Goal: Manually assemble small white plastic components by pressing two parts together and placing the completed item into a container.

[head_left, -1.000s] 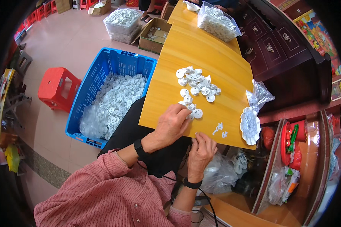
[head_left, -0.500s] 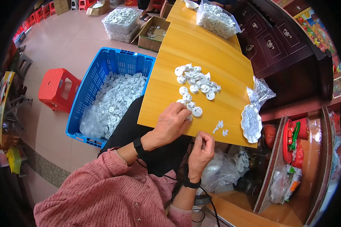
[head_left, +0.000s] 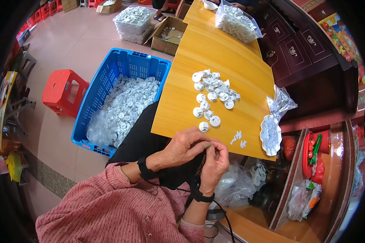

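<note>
At the near edge of the yellow wooden table [head_left: 182, 109], my left hand [head_left: 178, 150] and my right hand [head_left: 214, 166] meet, fingertips touching. Both are closed in a pinch, and whatever lies between the fingers is hidden. Just beyond my left hand lies a round white plastic part [head_left: 204, 127]. Several more such parts [head_left: 215, 120] form a loose row leading up to a heap [head_left: 217, 87]. To the right of my hands are a few tiny white plastic pieces [head_left: 238, 134]. A scalloped white dish [head_left: 264, 146] farther right holds many small pale pieces.
A blue crate [head_left: 82, 117] full of white parts stands on the floor at left, beside a red stool [head_left: 61, 91]. A clear plastic bag [head_left: 283, 101] lies past the dish. A clear tub [head_left: 241, 30] of parts sits at the table's far end. Dark drawers [head_left: 292, 50] border the right.
My left hand has drawn back from the white parts to my right hand, and their fingertips now meet. The round part by its fingers is now uncovered. The view has shifted slightly.
</note>
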Tool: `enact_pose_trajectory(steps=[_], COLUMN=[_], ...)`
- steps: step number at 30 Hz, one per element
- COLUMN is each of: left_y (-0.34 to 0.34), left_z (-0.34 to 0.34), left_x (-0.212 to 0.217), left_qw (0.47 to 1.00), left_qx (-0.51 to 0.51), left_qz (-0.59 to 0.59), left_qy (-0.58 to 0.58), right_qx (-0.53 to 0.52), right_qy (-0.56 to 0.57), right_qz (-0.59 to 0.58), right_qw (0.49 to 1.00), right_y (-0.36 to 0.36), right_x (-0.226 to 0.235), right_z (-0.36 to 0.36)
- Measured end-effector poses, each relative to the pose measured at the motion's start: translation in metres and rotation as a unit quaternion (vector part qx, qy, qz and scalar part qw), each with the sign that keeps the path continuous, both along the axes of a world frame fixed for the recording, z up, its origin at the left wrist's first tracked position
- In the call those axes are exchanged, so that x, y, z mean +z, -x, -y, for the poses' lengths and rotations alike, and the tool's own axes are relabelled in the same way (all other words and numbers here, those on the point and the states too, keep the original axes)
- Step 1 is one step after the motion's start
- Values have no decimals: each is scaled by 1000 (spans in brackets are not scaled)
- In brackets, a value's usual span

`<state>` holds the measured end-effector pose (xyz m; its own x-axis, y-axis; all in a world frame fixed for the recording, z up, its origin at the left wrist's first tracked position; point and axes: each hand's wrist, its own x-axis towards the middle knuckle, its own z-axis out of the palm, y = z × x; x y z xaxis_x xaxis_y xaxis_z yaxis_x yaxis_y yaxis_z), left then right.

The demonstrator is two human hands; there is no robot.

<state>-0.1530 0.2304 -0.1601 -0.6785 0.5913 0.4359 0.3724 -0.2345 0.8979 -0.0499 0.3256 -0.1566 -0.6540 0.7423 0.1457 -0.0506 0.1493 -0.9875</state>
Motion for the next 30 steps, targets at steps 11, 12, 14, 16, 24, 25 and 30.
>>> enact_pose_trajectory(steps=[11, 12, 14, 16, 24, 25, 30], left_y=[-1, 0, 0, 1, 2, 3, 16], left_z=[5, 5, 5, 4, 3, 2, -6], left_x=[1, 1, 1, -1, 3, 2, -9], left_qw=[954, 954, 953, 954, 968, 981, 992], left_qx=[-103, -103, -107, -107, -102, -74, 88], left_qz=[281, 281, 283, 280, 229, 180, -67], left_qy=[-9, -9, -9, -10, -4, 17, 66], right_qx=[-109, -104, -102, -98, -93, -93, -114], right_qy=[-248, -269, -289, -310, -281, -281, -294], right_qz=[71, 80, 75, 71, 83, 83, 92], right_qw=[960, 954, 949, 943, 951, 951, 945], right_y=[10, 10, 11, 12, 9, 9, 6], right_x=[10, 11, 8, 9, 6, 6, 3], right_z=[16, 16, 15, 16, 13, 12, 7])
